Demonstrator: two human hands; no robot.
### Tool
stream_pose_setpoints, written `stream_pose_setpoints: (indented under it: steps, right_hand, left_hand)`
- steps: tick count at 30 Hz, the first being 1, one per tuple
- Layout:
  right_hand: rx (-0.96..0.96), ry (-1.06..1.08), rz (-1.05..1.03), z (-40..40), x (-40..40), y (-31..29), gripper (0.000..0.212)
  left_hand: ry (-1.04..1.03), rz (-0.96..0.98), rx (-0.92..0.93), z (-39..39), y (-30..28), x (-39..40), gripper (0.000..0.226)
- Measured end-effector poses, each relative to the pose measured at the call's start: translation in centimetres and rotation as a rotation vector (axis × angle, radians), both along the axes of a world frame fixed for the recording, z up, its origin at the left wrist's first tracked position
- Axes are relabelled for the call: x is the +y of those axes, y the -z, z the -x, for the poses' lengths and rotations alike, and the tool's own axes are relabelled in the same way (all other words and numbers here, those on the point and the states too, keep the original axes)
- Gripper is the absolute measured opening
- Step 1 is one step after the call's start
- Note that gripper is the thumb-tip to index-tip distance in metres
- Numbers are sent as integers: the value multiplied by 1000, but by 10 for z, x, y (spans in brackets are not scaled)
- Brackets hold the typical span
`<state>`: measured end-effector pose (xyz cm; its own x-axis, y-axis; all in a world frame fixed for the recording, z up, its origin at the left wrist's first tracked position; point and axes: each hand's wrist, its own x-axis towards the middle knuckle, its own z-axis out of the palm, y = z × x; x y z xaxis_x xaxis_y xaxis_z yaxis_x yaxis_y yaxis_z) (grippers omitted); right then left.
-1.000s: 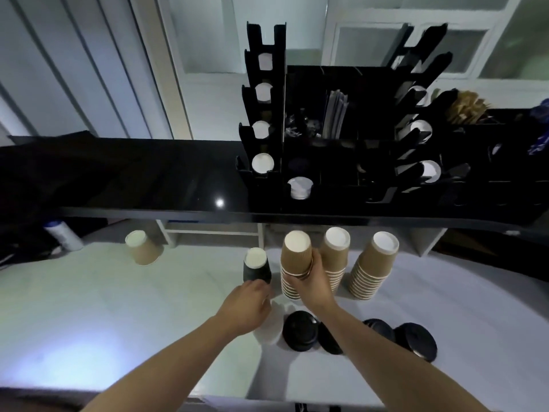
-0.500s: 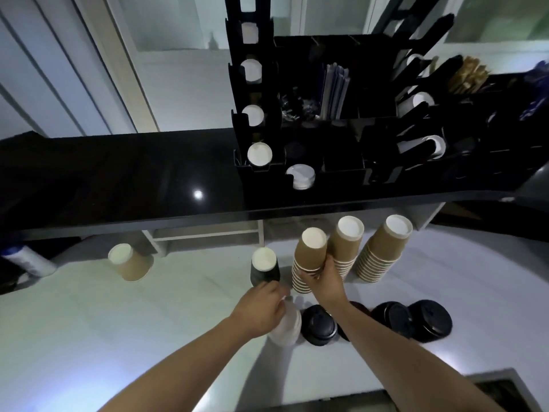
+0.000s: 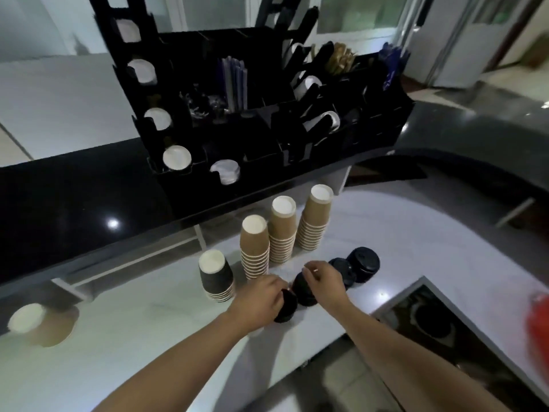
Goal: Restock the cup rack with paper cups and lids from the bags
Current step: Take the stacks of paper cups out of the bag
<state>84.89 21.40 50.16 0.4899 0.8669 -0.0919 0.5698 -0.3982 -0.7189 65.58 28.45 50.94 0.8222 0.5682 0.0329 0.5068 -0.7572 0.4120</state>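
Person is standing at a white table (image 3: 124, 337), both hands down among black lids near the middle of it. Left hand (image 3: 258, 298) is curling its fingers round a black lid stack (image 3: 286, 306), grasping it from the left side. Right hand (image 3: 323, 281) is sitting over a second black lid stack (image 3: 303, 291), fingers bent and touching its top; cannot tell if they are really gripping it. The two stacks are lying touching each other. Two more black lids (image 3: 363, 263) are resting just beside the right hand, toward the table's far right. Behind the hands three upside-down brown cup stacks (image 3: 282, 230) are standing in a row toward the table's far edge, with a short black cup stack (image 3: 216, 278) just left of them. A single brown cup (image 3: 41, 324) is sitting well apart near the left edge. The black cup rack (image 3: 267, 120) is standing on the dark upper counter (image 3: 74, 197) behind the table, with white cup bottoms showing in its left column.
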Motion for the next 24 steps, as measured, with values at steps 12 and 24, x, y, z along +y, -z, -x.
stream_pose_setpoints:
  steps: [12, 24]
  right_hand:
    - [25, 427, -15, -128, -220, -24, 17]
    - [-43, 798, -32, -246, -541, -41, 19]
  left_hand:
    - [318, 50, 85, -165, -22, -118, 40]
    - [624, -14, 30, -345, -36, -389, 31]
